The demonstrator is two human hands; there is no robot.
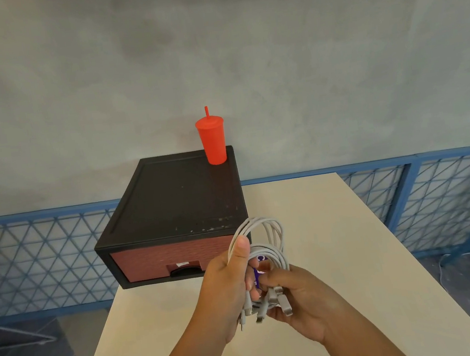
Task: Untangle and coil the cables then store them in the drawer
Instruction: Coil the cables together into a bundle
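Note:
A bundle of white cables (267, 241) is looped above my hands, with several plug ends hanging below between my palms and a purple tag in the middle. My left hand (228, 284) grips the loops, thumb pressed on top. My right hand (297, 296) holds the plug ends and lower strands from the right. Both hands hover over the cream table (339, 253). Behind them stands a black drawer unit (178, 202) with a reddish drawer front (161, 259), which is closed.
A red tumbler with a straw (212, 141) stands on the back right corner of the drawer unit. The unit overhangs the table's left edge. A blue lattice railing (434, 190) runs behind the table, with a grey wall beyond.

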